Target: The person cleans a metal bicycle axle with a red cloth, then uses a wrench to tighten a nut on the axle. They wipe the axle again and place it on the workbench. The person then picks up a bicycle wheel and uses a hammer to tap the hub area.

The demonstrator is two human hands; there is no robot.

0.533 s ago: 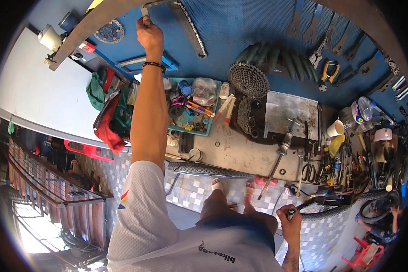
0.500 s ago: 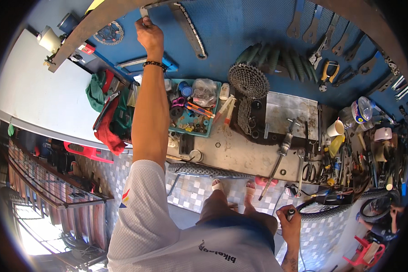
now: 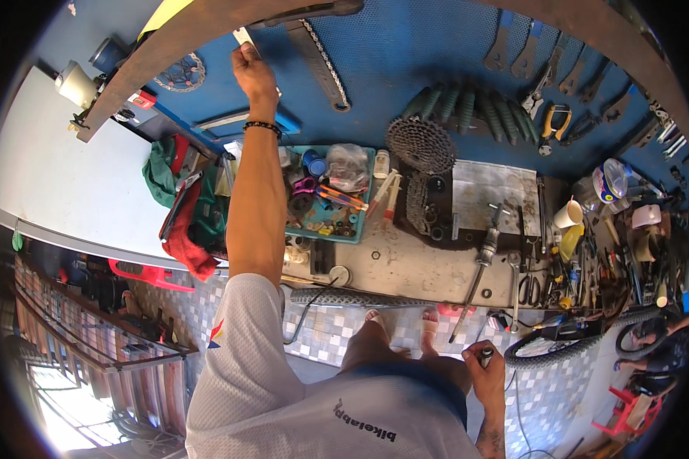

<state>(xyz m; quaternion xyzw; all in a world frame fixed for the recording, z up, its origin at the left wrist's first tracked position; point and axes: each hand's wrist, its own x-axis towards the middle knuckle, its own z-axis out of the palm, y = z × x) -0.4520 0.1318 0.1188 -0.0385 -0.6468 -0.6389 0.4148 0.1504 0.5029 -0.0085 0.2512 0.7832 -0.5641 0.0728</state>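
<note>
My left hand (image 3: 254,75) is raised to the blue tool board (image 3: 390,46), its fingers closed around a flat silver metal tool (image 3: 242,37). The tool's upper end sticks out above the fingers; most of it is hidden by the hand. Beside it on the board hang a dark bar with a length of chain (image 3: 318,65) and a ring-shaped chainring (image 3: 182,73). Low at the right, my right hand (image 3: 488,376) is closed around a short dark cylinder with a metallic end (image 3: 486,354), kind unclear. That hand stays apart from the bench.
The workbench (image 3: 406,268) holds a teal tray (image 3: 344,236) of small parts, a cassette (image 3: 421,144), a long T-handled tool (image 3: 478,271) and scissors (image 3: 528,289). Loose tools crowd the right end. Below lie bicycle tyres (image 3: 551,353). Another person (image 3: 654,356) sits at far right.
My left hand has come slightly down with the silver tool, more of which shows above the fingers. My right hand keeps its hold. The whole view has shifted a little.
</note>
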